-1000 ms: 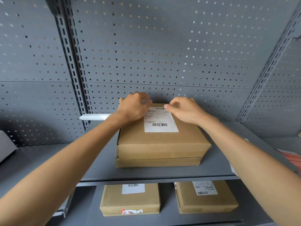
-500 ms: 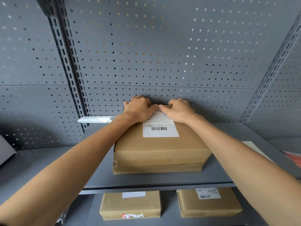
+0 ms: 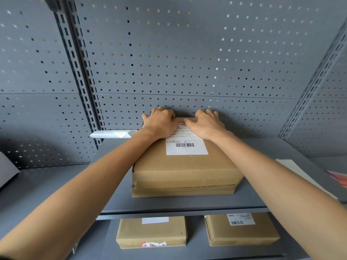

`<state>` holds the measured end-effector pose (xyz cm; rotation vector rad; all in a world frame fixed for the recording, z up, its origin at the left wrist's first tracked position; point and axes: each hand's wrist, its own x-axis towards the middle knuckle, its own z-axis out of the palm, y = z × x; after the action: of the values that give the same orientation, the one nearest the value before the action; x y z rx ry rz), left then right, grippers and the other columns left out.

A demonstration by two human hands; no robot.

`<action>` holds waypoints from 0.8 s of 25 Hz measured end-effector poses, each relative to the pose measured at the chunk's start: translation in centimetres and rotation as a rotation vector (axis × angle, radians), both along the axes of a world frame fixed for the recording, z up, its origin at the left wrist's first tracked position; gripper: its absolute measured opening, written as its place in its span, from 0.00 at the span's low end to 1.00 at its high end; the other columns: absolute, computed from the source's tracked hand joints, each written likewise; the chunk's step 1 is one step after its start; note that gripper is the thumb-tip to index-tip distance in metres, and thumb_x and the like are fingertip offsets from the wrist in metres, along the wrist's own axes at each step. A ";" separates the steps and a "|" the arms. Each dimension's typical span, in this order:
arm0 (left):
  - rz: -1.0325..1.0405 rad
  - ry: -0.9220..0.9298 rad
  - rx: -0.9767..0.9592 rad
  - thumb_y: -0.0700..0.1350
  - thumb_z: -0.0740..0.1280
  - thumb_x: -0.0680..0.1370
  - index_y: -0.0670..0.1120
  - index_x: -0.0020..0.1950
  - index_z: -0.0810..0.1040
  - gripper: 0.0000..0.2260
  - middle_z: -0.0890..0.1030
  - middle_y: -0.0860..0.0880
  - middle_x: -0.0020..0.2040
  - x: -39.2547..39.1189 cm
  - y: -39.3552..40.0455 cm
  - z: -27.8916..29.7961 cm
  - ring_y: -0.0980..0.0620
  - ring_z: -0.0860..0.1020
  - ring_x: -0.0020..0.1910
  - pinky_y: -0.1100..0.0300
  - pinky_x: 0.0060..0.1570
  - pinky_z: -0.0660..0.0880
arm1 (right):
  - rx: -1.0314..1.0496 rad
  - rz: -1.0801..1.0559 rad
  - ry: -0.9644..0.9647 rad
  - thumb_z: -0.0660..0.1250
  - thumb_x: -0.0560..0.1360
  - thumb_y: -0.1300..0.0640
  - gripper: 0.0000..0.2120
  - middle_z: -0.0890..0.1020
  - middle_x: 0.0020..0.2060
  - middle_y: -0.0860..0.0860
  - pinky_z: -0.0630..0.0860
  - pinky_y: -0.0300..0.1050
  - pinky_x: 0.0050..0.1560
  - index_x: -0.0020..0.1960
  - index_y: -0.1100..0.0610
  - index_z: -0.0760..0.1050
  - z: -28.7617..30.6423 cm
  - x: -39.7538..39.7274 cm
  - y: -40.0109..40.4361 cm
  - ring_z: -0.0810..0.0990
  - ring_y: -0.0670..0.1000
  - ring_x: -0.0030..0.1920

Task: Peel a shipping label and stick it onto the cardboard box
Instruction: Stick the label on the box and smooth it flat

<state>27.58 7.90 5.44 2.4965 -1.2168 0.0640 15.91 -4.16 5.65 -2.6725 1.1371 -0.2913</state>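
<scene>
A brown cardboard box (image 3: 184,169) sits on the grey shelf (image 3: 116,194), against the pegboard wall. A white shipping label (image 3: 186,147) with a barcode lies flat on the box's top. My left hand (image 3: 159,123) and my right hand (image 3: 205,123) rest on the far part of the box and cover the label's upper corners. The fingers of both hands curl over the box's far edge. The thumbs lie on top, pointing towards each other.
A white paper roll (image 3: 114,134) lies behind the box to the left. White sheets (image 3: 293,166) and a red-striped item (image 3: 338,178) are on the right. Two more labelled boxes (image 3: 152,231) (image 3: 242,229) stand on the lower shelf. The grey pegboard (image 3: 187,62) closes the back.
Both hands have moved from pinching the label's top corners to lying on the box top, with fingers hooked over its far edge. The label now lies flat.
</scene>
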 end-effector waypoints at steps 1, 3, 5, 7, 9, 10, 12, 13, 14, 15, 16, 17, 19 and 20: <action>0.004 0.003 -0.002 0.59 0.59 0.81 0.53 0.64 0.78 0.18 0.76 0.46 0.64 0.0 0.0 0.0 0.44 0.69 0.68 0.39 0.64 0.64 | 0.003 0.000 -0.002 0.56 0.75 0.32 0.32 0.68 0.71 0.55 0.71 0.64 0.63 0.69 0.54 0.68 0.0 0.0 0.0 0.61 0.58 0.72; 0.008 0.006 -0.009 0.55 0.59 0.81 0.53 0.64 0.78 0.16 0.76 0.46 0.65 0.0 0.2 0.0 0.44 0.69 0.68 0.39 0.64 0.62 | 0.002 0.005 -0.001 0.56 0.76 0.33 0.31 0.68 0.70 0.55 0.70 0.64 0.63 0.69 0.54 0.68 0.0 -0.1 0.0 0.60 0.59 0.73; 0.003 0.012 -0.012 0.53 0.58 0.81 0.53 0.64 0.78 0.15 0.75 0.45 0.65 -0.1 0.3 0.1 0.43 0.69 0.68 0.38 0.64 0.62 | -0.001 0.011 -0.001 0.55 0.76 0.34 0.30 0.68 0.70 0.55 0.70 0.64 0.64 0.68 0.54 0.69 0.0 -0.2 0.1 0.60 0.59 0.73; -0.004 0.016 -0.013 0.51 0.58 0.81 0.53 0.64 0.79 0.15 0.75 0.45 0.64 -0.1 0.4 0.2 0.43 0.69 0.67 0.38 0.64 0.62 | 0.003 0.016 -0.005 0.55 0.77 0.34 0.29 0.68 0.70 0.55 0.70 0.64 0.64 0.67 0.54 0.69 0.0 -0.3 0.1 0.60 0.59 0.72; -0.007 0.018 -0.012 0.51 0.57 0.81 0.53 0.64 0.79 0.16 0.75 0.45 0.65 -0.2 0.5 0.2 0.43 0.69 0.67 0.37 0.64 0.63 | 0.008 0.026 -0.007 0.55 0.77 0.35 0.28 0.69 0.69 0.55 0.70 0.64 0.64 0.66 0.53 0.69 0.0 -0.5 0.1 0.60 0.59 0.72; -0.009 0.020 -0.011 0.50 0.57 0.81 0.53 0.65 0.79 0.16 0.75 0.45 0.65 -0.3 0.6 0.1 0.43 0.69 0.68 0.37 0.64 0.62 | 0.010 0.032 -0.009 0.55 0.77 0.35 0.27 0.69 0.69 0.55 0.70 0.64 0.64 0.66 0.53 0.70 0.0 -0.6 0.1 0.60 0.59 0.72; -0.013 0.028 -0.012 0.50 0.57 0.82 0.53 0.64 0.79 0.16 0.75 0.45 0.64 -0.3 0.8 0.1 0.43 0.69 0.68 0.36 0.65 0.62 | 0.012 0.039 -0.007 0.55 0.78 0.35 0.27 0.69 0.68 0.55 0.70 0.63 0.64 0.66 0.53 0.70 0.0 -0.9 0.3 0.61 0.59 0.72; -0.016 0.031 -0.014 0.50 0.57 0.82 0.53 0.64 0.79 0.16 0.75 0.45 0.64 -0.3 0.9 0.2 0.43 0.69 0.67 0.36 0.65 0.63 | 0.013 0.040 -0.005 0.54 0.78 0.36 0.26 0.69 0.68 0.55 0.70 0.63 0.64 0.66 0.53 0.70 0.0 -1.0 0.4 0.61 0.59 0.72; -0.017 0.033 -0.016 0.49 0.57 0.82 0.53 0.64 0.80 0.16 0.76 0.45 0.64 -0.4 1.0 0.2 0.43 0.69 0.67 0.36 0.66 0.62 | 0.012 0.043 -0.002 0.54 0.78 0.37 0.25 0.69 0.67 0.55 0.70 0.63 0.64 0.65 0.53 0.70 0.1 -1.1 0.4 0.61 0.59 0.71; -0.018 0.034 -0.019 0.48 0.57 0.81 0.54 0.64 0.80 0.16 0.76 0.45 0.64 -0.4 1.1 0.2 0.43 0.69 0.67 0.35 0.66 0.62 | 0.014 0.045 -0.002 0.54 0.79 0.38 0.24 0.69 0.67 0.54 0.70 0.63 0.64 0.65 0.53 0.71 0.1 -1.1 0.5 0.61 0.58 0.71; -0.018 0.038 -0.021 0.48 0.56 0.81 0.54 0.65 0.80 0.16 0.76 0.45 0.65 -0.4 1.2 0.2 0.43 0.69 0.68 0.36 0.66 0.62 | 0.015 0.045 -0.003 0.53 0.79 0.39 0.23 0.70 0.66 0.54 0.70 0.62 0.63 0.65 0.52 0.71 0.1 -1.2 0.6 0.62 0.58 0.71; -0.018 0.046 -0.024 0.47 0.56 0.81 0.55 0.65 0.80 0.17 0.76 0.45 0.65 -0.4 1.3 0.2 0.43 0.69 0.68 0.36 0.66 0.62 | 0.018 0.045 -0.006 0.53 0.80 0.40 0.21 0.70 0.66 0.54 0.71 0.62 0.63 0.64 0.52 0.71 0.1 -1.2 0.6 0.62 0.58 0.71; -0.018 0.078 -0.039 0.45 0.56 0.81 0.56 0.65 0.80 0.18 0.77 0.47 0.66 -0.3 1.5 0.1 0.44 0.68 0.69 0.39 0.65 0.61 | 0.025 0.043 -0.017 0.53 0.81 0.43 0.19 0.71 0.65 0.54 0.71 0.61 0.63 0.63 0.52 0.72 0.0 -1.3 0.6 0.62 0.58 0.70; -0.018 0.101 -0.053 0.44 0.56 0.81 0.57 0.65 0.80 0.19 0.78 0.49 0.66 -0.2 1.5 0.1 0.45 0.68 0.69 0.40 0.65 0.61 | 0.028 0.043 -0.023 0.53 0.81 0.44 0.18 0.71 0.64 0.54 0.71 0.61 0.63 0.63 0.52 0.72 0.0 -1.3 0.6 0.62 0.58 0.70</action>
<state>27.41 9.44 5.57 2.4121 -1.1810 -0.0337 14.60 -3.54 5.65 -2.6583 1.0684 -0.2954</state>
